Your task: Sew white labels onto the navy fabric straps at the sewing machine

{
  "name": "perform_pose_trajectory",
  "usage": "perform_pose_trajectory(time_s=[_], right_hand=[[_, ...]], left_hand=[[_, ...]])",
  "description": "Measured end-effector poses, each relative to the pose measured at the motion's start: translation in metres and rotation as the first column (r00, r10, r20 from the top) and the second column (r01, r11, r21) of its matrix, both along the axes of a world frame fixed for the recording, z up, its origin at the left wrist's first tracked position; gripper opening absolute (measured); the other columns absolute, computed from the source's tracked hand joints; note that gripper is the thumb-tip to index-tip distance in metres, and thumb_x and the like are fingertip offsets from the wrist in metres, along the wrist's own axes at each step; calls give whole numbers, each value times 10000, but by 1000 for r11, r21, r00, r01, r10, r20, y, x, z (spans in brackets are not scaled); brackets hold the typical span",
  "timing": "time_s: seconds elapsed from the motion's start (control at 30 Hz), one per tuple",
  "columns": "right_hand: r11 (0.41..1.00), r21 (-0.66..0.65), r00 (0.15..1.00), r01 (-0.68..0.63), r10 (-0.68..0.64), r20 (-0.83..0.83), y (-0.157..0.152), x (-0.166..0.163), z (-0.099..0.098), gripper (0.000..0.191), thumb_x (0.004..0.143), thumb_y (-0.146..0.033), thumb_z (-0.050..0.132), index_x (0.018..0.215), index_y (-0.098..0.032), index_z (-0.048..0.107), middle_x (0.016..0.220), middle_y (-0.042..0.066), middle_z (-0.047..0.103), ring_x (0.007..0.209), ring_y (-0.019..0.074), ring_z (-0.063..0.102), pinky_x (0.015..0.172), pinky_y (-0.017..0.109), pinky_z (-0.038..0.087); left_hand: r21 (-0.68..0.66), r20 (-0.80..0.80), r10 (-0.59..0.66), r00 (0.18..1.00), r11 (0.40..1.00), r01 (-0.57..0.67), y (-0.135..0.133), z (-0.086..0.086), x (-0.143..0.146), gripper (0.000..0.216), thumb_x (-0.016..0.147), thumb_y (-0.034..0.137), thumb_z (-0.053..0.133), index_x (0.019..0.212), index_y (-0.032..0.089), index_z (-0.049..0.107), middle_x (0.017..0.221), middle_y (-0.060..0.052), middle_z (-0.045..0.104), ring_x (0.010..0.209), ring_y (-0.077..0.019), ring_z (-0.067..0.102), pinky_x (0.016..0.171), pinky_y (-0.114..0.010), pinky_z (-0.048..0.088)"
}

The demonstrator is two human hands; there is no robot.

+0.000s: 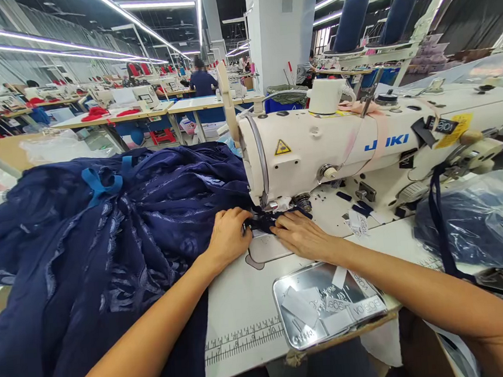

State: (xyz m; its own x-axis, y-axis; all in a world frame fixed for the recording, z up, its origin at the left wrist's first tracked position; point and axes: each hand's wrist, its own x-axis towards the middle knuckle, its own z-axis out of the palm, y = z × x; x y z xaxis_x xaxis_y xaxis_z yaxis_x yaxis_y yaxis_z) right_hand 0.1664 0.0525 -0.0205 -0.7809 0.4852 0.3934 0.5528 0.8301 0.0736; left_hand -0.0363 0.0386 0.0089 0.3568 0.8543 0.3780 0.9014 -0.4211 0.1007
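A large navy lace garment (106, 242) is heaped over the left of the sewing table and runs under the head of a white Juki sewing machine (362, 143). My left hand (229, 237) rests on the fabric's edge just left of the needle, fingers curled down onto the cloth. My right hand (302, 234) lies flat on the navy fabric strip right of the needle, fingers stretched toward the presser foot. Both hands press the cloth to the machine bed.
A shiny metal tray (288, 302) holding several white labels sits at the table's front edge. A plastic bag with navy cloth (484, 227) lies at the right. Two blue thread cones (377, 16) stand behind the machine. Other workstations and a person fill the background.
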Motion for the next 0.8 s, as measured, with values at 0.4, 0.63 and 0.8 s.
perform_pose_trajectory(time_s=[0.4,0.63,0.8], right_hand=[[957,-207,951,-201,140,-275,21,13,-10,308,833,-84,408,1001,-192,642,899,70,572,815,178,507,730,343,455],[933,-271,936,-239,147,-320,24,15,-9,270,850,-121,424,974,-194,653,928,70,588,842,171,539,762,350,459],[919,-284,927,-272,172,-333,27,17,-7,255,864,-147,423,948,-191,659,940,73,599,886,170,545,785,342,465]], left_hand=[[148,-288,-173,942,964,222,-8,-10,10,221,780,107,463,941,167,603,831,-68,607,792,-210,504,789,-414,327],[223,-335,-237,912,920,322,-4,-17,21,205,843,137,429,748,171,608,706,-25,588,721,-168,487,786,-382,302],[215,-376,-305,875,890,403,-1,-19,23,252,879,153,386,751,163,602,679,-12,584,694,-148,480,758,-336,321]])
